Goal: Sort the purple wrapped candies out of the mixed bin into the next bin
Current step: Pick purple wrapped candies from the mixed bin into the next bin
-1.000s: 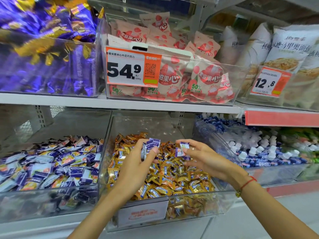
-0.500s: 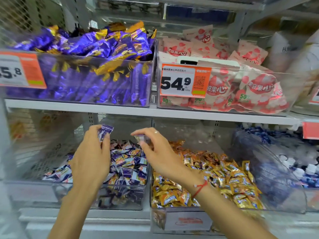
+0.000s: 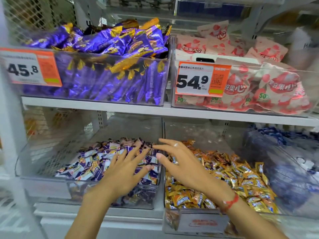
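Note:
On the lower shelf a clear bin [image 3: 51, 176] holds a heap of small purple wrapped candies [image 3: 89, 161]. To its right stands the mixed bin [image 3: 198, 223], full of gold and orange wrapped candies [image 3: 233, 178]. My left hand [image 3: 127, 171] hovers over the purple heap with fingers spread and nothing in it. My right hand [image 3: 183, 163] reaches across the divide between the two bins, its fingers apart and empty, fingertips over the purple bin's right edge. A red string sits on my right wrist.
The shelf above carries a bin of large purple and gold packets [image 3: 107, 66] with a 45.8 price tag [image 3: 29, 68], and a bin of pink and white packets [image 3: 259, 83] tagged 54.9. A bin of blue and white sweets [image 3: 293, 161] stands at the far right.
Both hands held purple candies over the gold bin, carried them left to the purple bin, and now both are spread open and empty above it. The view has swung left.

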A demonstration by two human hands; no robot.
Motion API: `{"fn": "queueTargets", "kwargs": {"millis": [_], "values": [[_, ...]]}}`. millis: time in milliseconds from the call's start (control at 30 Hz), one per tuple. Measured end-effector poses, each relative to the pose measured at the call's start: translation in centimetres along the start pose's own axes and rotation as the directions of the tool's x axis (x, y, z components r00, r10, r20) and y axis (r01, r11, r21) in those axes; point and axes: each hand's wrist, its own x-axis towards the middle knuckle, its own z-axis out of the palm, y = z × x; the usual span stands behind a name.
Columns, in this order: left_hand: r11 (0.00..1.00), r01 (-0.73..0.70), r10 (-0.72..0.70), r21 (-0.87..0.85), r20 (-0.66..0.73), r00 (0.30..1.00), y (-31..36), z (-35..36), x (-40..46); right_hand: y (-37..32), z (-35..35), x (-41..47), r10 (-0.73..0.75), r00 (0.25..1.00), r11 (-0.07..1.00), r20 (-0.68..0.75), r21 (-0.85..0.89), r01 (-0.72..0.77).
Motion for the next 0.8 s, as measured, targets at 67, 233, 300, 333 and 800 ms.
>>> {"fn": "queueTargets", "kwargs": {"millis": [67, 233, 300, 333, 800], "values": [[0.999, 0.035, -0.035, 0.040, -0.003, 0.999, -0.5, 0.3, 1.2, 1.0, -0.6, -1.3, -0.006, 1.000, 1.000, 0.003, 0.017, 0.006], [0.979, 0.172, -0.151, 0.108, -0.179, 0.972, 0.3, 0.2, 1.8, 5.3, -4.2, -4.3, 0.045, 0.998, 0.998, -0.041, -0.050, -0.047], [0.987, 0.157, -0.132, 0.044, -0.343, 0.930, 1.7, -0.4, 1.2, 7.8, -6.2, -5.4, 0.122, 0.986, 0.990, -0.115, -0.056, -0.129], [0.993, 0.118, -0.109, -0.007, -0.430, 0.896, 2.8, -0.7, 0.9, 9.3, -7.2, -6.0, 0.167, 0.973, 0.984, -0.158, -0.029, -0.173], [0.957, -0.280, 0.277, 0.076, 0.038, 0.960, 14.9, 5.1, 4.2, 16.8, -4.7, -2.4, 0.423, 0.890, 0.906, 0.172, -0.055, -0.420]]}}
